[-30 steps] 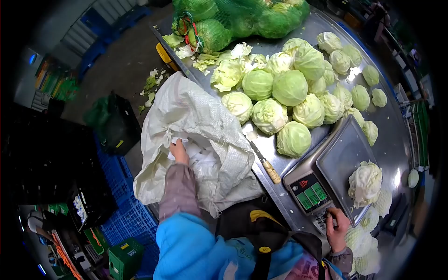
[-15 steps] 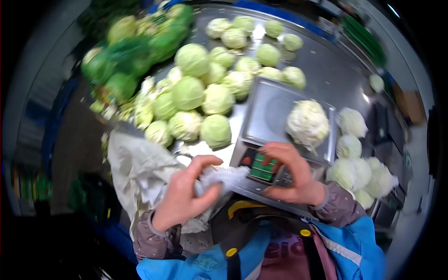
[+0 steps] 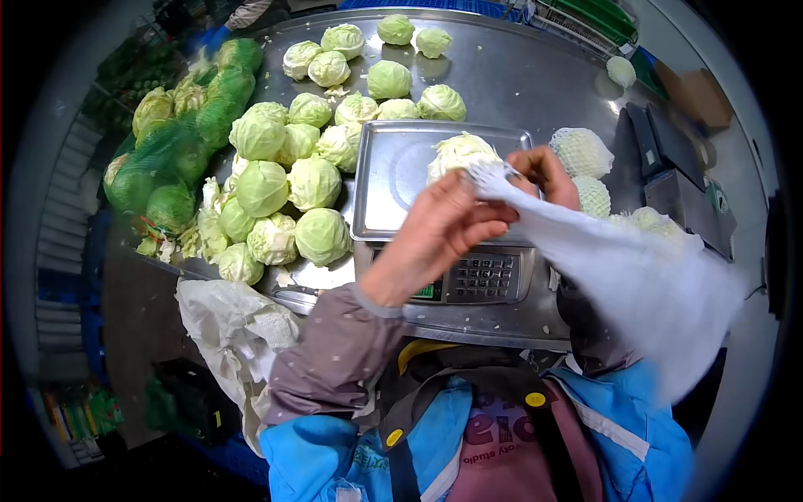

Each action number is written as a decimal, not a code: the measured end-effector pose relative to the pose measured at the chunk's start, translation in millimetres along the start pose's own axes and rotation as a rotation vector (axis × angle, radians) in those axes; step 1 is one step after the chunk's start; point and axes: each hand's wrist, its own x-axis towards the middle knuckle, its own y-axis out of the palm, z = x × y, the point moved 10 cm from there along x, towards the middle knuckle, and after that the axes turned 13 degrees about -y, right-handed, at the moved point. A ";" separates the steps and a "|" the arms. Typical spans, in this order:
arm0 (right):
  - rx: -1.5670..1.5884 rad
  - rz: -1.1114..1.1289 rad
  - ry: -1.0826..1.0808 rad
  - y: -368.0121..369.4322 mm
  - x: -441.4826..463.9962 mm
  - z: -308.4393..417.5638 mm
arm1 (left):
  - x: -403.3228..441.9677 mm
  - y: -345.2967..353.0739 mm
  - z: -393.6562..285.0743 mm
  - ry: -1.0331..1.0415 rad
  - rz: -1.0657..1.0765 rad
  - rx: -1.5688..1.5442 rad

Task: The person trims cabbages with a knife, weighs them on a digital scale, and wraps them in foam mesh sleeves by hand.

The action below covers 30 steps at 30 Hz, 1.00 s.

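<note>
White foam net (image 3: 615, 263) held in both hands above the scale (image 3: 493, 243)

Head view.
Left hand (image 3: 443, 219): grip closed, pinching the bunched end of the white foam net between thumb and fingers. Right hand (image 3: 548, 177): grip also closed on that end, fingers curled, knuckles toward the wrapped cabbages. Net's free part sweeps out to the right and down across the right forearm; motion-blurred, outline soft.

Task items: one bare cabbage (image 3: 458, 155) sits on the pan (image 3: 397, 180), directly beyond the hands and partly hidden by them. Keypad (image 3: 483, 276) visible below the hands; the left wrist covers most of the display, digits not readable.

Surroundings: scale stands on the metal table (image 3: 535, 84). Left of it, a heap of loose cabbages (image 3: 262, 188), stacked and touching; more bare heads lie farther back. Beyond the heap's left side, a green mesh bag (image 3: 188, 138) full of cabbages. Knife (image 3: 294, 294) near the front edge; white woven sack (image 3: 230, 322) just beside that edge. Right of the scale, wrapped cabbages (image 3: 580, 153) in white net; one more (image 3: 621, 72) lies apart, near a cardboard box (image 3: 703, 99). At far left, another person's sleeve (image 3: 249, 12).
</note>
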 end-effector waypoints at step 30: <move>0.665 0.326 0.976 0.0 -133.8 -78.5 | -6.5 -95.3 -46.0 0.365 -0.697 0.940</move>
